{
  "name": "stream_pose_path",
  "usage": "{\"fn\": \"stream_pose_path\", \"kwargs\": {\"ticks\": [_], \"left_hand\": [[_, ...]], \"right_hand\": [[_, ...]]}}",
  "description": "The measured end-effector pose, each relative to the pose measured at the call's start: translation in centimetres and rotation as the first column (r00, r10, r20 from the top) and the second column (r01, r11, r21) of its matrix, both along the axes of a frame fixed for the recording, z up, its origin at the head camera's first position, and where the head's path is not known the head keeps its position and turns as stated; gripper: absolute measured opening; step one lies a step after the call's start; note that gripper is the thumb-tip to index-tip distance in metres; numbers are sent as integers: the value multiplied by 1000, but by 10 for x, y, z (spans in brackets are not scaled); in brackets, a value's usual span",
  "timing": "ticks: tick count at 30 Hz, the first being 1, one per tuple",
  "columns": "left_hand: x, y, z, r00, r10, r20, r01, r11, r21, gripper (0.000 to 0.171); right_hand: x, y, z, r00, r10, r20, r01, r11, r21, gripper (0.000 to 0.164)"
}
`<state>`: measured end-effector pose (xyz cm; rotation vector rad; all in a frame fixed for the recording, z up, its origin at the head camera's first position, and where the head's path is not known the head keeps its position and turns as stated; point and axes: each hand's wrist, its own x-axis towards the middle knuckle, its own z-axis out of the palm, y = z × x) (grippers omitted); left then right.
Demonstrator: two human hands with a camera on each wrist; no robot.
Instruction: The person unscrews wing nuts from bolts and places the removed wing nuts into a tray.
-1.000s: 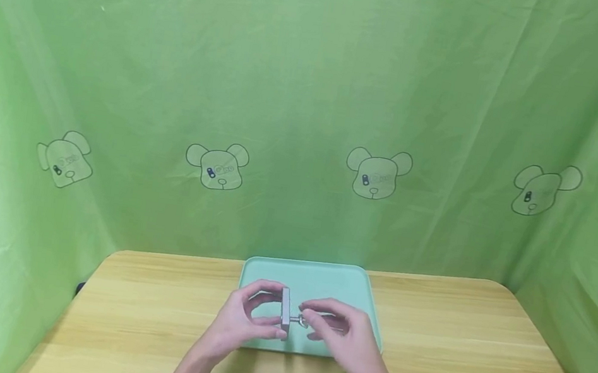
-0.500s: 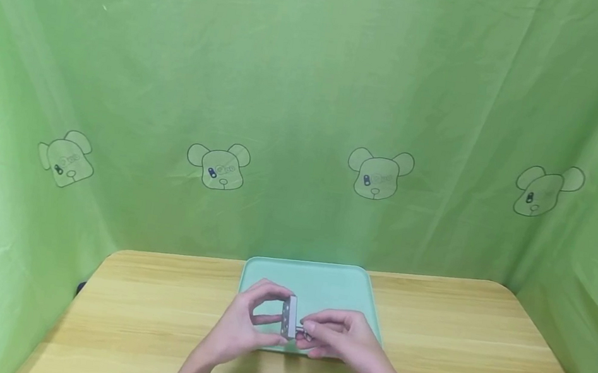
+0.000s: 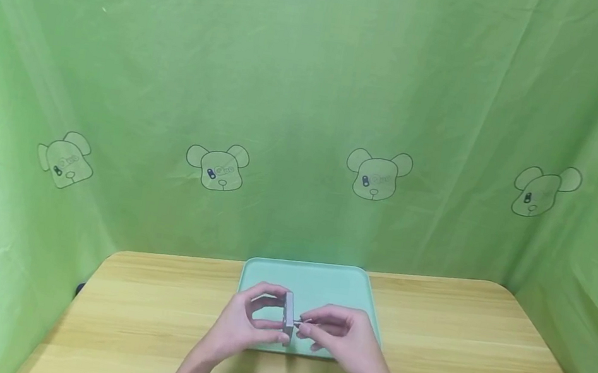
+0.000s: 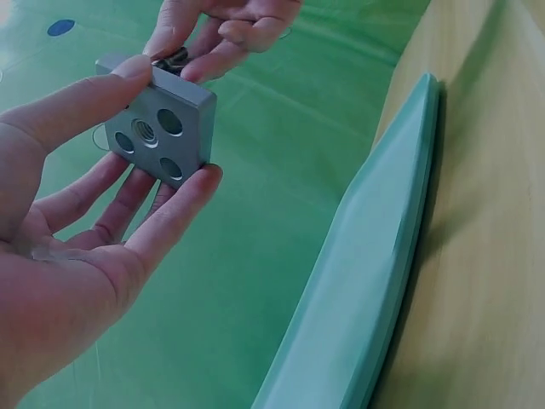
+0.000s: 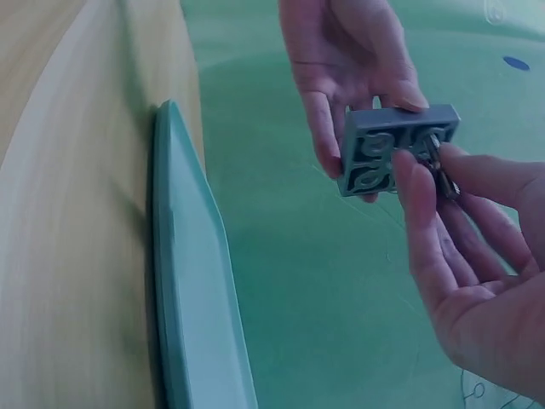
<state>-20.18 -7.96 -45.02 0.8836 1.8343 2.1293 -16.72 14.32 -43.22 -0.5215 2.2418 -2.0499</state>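
Observation:
Held upright above the tray, a square grey metal block (image 3: 288, 316) sits between the thumb and fingertips of my left hand (image 3: 238, 326). One face of the block (image 4: 150, 152), in the left wrist view, has several round holes, one of them threaded. Its other face, in the right wrist view, shows recessed ring shapes. My right hand (image 3: 353, 342) pinches a small metal screw (image 5: 444, 176) between thumb and forefinger. The shank points at the block's right face; whether it sits inside the threaded hole I cannot tell. Fingers partly cover the screw's head.
Below both hands lies a shallow mint-green tray (image 3: 315, 274) with a raised rim. It rests on a light wooden table (image 3: 156, 306). Green cloth (image 3: 300, 97) printed with bear heads hangs behind and at both sides.
The block turned to show its holed face and then swung back nearly edge-on, ending slightly right of where it was. My right fingers dipped, then shifted up around the screw.

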Motion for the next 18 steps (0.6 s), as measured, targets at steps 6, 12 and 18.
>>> {"fn": "stream_pose_path", "kwargs": {"ticks": [6, 12, 18], "left_hand": [[-2, -2, -2, 999, -14, 46, 12, 999, 37, 62], [-2, -5, -1, 998, -22, 61, 19, 999, 42, 62], [-4, -6, 0, 997, -26, 71, 23, 999, 37, 62]], "right_hand": [[3, -9, -1, 924, -74, -375, 113, 990, 83, 15], [8, -17, 14, 676, -74, -733, 185, 980, 72, 33], [7, -19, 19, 487, -53, -872, 187, 981, 45, 41]]}}
